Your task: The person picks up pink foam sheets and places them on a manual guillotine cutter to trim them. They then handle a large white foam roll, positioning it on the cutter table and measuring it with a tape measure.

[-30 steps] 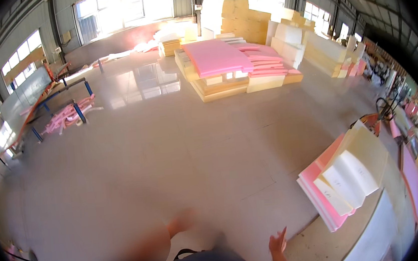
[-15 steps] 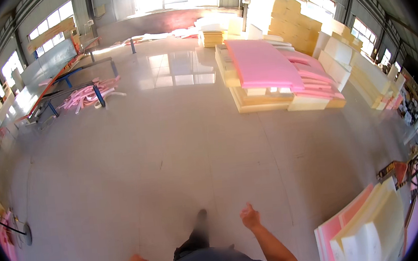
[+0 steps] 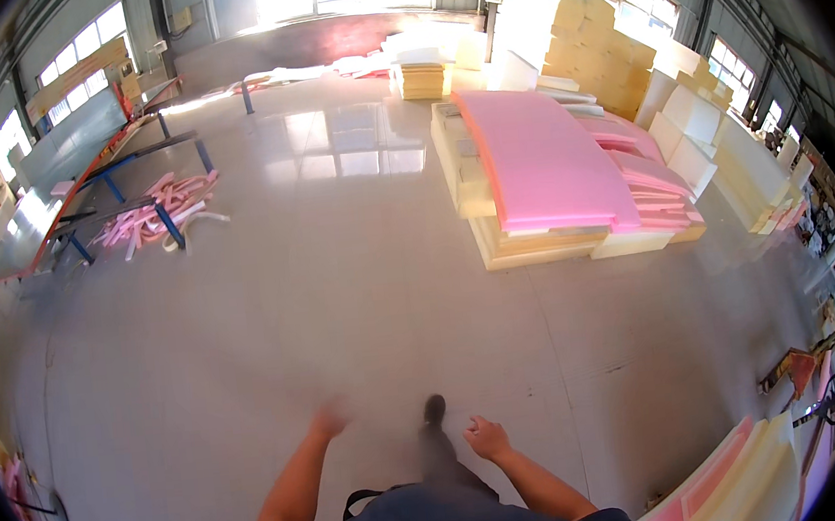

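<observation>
Hands were empty at this moment: the left hand [image 3: 329, 418] was blurred, its fingers seemingly loose and spread with nothing in them, and the right hand [image 3: 487, 438] was seen half-curled, likewise with nothing in its grip. Both forearms were raised in front of the body over the bare, glossy concrete floor [image 3: 246, 357], and one dark shoe [image 3: 435, 408] was seen stepping forward between the two hands. The step in hand was judged to be a walk across the hall, not a grasp. Nearest ahead and to the right, well apart from both hands, a stack of yellow foam slabs topped by a pink foam sheet [image 3: 544, 163] was laid on the floor. Closer to the right hand, at the lower right edge, tilted pink and cream foam sheets [image 3: 731, 486] were seen. Pink foam offcuts [image 3: 156, 207] lay far to the left under a blue-legged frame [image 3: 120, 194]. Any next grasp would call for the distance to the foam to be closed first.
</observation>
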A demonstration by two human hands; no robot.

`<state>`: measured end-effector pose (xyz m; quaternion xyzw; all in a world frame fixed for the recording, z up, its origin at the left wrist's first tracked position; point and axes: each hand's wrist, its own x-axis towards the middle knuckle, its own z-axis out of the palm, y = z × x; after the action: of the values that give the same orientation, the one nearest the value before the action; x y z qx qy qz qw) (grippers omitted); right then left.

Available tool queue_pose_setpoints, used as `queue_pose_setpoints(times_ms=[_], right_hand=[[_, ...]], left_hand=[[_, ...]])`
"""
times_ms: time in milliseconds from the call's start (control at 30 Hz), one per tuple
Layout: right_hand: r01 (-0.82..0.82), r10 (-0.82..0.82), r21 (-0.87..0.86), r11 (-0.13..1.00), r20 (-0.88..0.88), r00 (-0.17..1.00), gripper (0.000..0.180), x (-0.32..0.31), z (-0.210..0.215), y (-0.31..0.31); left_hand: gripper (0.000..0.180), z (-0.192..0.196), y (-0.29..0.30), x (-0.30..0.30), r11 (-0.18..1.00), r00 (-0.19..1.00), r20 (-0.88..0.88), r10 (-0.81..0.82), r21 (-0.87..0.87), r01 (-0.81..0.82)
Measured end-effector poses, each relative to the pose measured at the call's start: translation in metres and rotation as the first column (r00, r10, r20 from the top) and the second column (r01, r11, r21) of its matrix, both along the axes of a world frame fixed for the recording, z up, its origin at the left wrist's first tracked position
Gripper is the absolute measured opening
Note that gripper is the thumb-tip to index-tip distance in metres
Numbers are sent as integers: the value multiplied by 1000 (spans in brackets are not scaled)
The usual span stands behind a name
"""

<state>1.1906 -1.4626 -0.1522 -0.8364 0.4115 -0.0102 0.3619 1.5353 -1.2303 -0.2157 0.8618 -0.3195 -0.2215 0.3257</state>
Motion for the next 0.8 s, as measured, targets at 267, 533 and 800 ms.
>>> queue_pose_setpoints(times_ms=[267, 533, 800], right_hand=[[125, -127, 53, 991, 43, 991, 48, 173, -33, -212], [214, -396, 527, 823, 261, 880, 42, 382, 14, -429], [196, -931, 967, 163, 85, 356, 26, 536, 11, -613]], left_hand=[[52, 16, -124, 161, 939, 987, 134, -93, 343, 41], [63, -19, -72, 269, 712, 955, -109, 276, 691, -127], [66, -70, -200, 473, 434, 963, -199, -180, 863, 259]])
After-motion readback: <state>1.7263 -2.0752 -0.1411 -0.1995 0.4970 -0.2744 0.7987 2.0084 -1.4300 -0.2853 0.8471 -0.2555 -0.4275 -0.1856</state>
